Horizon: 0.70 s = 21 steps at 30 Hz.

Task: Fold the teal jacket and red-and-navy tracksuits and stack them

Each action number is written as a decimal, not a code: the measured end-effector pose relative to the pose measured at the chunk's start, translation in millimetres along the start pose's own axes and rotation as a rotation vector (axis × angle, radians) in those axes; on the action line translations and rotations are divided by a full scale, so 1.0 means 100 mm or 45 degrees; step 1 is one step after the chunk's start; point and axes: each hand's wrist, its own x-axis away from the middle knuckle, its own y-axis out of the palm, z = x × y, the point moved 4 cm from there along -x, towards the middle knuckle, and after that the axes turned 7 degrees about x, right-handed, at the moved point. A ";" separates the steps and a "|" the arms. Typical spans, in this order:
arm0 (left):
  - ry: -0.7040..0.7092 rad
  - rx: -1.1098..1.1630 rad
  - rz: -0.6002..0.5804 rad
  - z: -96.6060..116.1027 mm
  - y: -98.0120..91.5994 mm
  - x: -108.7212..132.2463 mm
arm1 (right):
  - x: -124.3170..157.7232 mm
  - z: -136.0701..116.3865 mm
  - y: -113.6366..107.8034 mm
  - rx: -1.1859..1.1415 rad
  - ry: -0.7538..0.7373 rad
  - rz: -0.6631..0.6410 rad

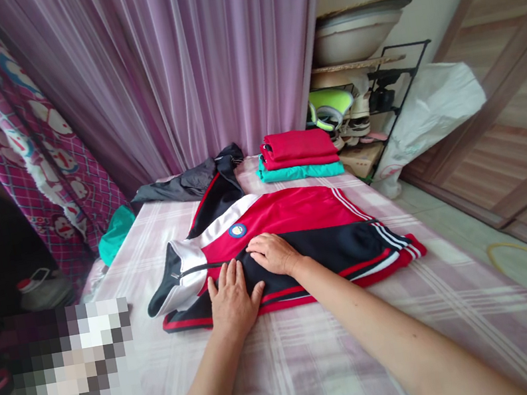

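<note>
A red, black and white jacket lies on the checked bed cover, its white collar to the left. One sleeve is folded over the front along the near side; the other stretches up toward the back. My left hand rests on the jacket below the collar, fingers spread and flat. Just right of it, my right hand lies on the black part, fingers loosely bent, with nothing visibly held.
Folded red clothes sit on folded teal cloth at the back. Beside them lies a dark garment. A shoe rack and a white bag stand at right.
</note>
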 end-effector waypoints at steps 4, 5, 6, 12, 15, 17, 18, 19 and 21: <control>-0.015 -0.043 -0.038 0.00 0.00 0.00 | 0.05 -0.08 0.02 -0.001 0.015 -0.077; -0.016 -0.050 -0.037 -0.01 0.00 -0.01 | 0.11 -0.10 0.01 -0.007 0.012 -0.085; -0.016 -0.053 -0.034 -0.01 0.01 -0.01 | 0.19 -0.11 -0.02 -0.005 0.007 -0.093; -0.026 -0.043 -0.076 -0.05 0.05 -0.03 | 1.09 0.37 -0.29 0.222 0.109 -0.227; -0.035 -0.049 -0.080 -0.05 0.04 -0.04 | 1.52 0.95 -0.55 0.401 0.251 -0.240; -0.034 -0.052 -0.083 -0.05 0.03 -0.04 | 1.69 1.25 -0.70 0.505 0.308 -0.226; -0.032 -0.052 -0.088 -0.04 0.02 -0.04 | 1.74 1.35 -0.75 0.542 0.332 -0.220; -0.030 -0.052 -0.094 -0.03 0.01 -0.04 | 1.76 1.41 -0.78 0.567 0.351 -0.215; -0.034 -0.058 -0.111 -0.02 -0.01 -0.04 | 1.75 1.43 -0.82 0.587 0.381 -0.196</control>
